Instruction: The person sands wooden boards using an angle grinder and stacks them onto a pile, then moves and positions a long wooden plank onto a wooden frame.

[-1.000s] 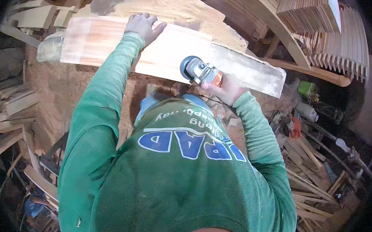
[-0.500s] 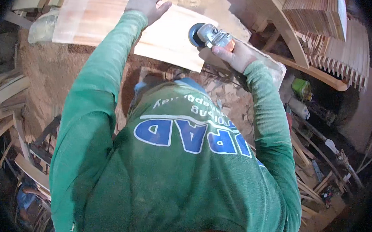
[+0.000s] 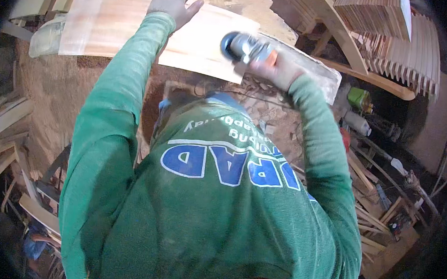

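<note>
A pale wooden board [image 3: 204,47] lies across the bench in front of me. My left hand [image 3: 173,6] rests on its far edge, palm down, with the thumb spread away from the fingers. In my right hand [image 3: 277,70] is an angle grinder [image 3: 250,49], the fingers wrapped round its body and blurred by motion. Its dark round disc [image 3: 232,45] overlaps the right end of the board in this view.
Stacked thin wooden pieces [image 3: 408,54] and a curved wooden frame [image 3: 345,31] stand at the upper right. A green container [image 3: 359,98] and a white bottle [image 3: 357,123] sit below them. Scrap wood [image 3: 10,117] is piled at the left.
My right hand has moved the grinder slightly left over the board's right end. My left hand stays in its place on the board.
</note>
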A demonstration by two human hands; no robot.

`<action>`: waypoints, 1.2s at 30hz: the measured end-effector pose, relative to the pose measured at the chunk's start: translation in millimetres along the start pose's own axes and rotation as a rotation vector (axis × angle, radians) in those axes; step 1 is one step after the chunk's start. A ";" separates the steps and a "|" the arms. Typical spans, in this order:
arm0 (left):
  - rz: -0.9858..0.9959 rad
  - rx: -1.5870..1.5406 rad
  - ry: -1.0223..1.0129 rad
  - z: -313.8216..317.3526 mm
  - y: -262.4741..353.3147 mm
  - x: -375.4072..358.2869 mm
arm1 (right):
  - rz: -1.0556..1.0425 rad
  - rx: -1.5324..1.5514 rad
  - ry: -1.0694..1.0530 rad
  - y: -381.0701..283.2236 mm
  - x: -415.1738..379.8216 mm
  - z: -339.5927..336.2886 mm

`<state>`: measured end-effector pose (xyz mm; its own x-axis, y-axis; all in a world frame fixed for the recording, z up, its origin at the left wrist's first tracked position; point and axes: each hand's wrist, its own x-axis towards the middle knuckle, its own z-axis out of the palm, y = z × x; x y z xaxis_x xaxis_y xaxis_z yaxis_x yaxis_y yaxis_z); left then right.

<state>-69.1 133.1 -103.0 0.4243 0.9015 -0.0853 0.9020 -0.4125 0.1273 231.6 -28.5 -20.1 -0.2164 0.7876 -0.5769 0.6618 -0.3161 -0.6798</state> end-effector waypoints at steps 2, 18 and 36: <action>0.006 0.001 0.000 -0.3 0.8 0.9 | 0.213 -0.176 0.058 -32.2 13.9 -33.7; 0.001 -0.039 -0.032 -7.1 3.0 1.1 | 0.201 -0.161 0.160 -17.7 50.5 -28.8; 0.001 -0.028 -0.071 -13.0 9.6 2.0 | 0.250 -0.088 0.115 -12.1 29.3 -57.9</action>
<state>-60.6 132.6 -89.2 0.4310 0.8890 -0.1545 0.8993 -0.4090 0.1551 258.8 29.1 -2.6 0.0403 0.7474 -0.6632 0.7454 -0.4645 -0.4782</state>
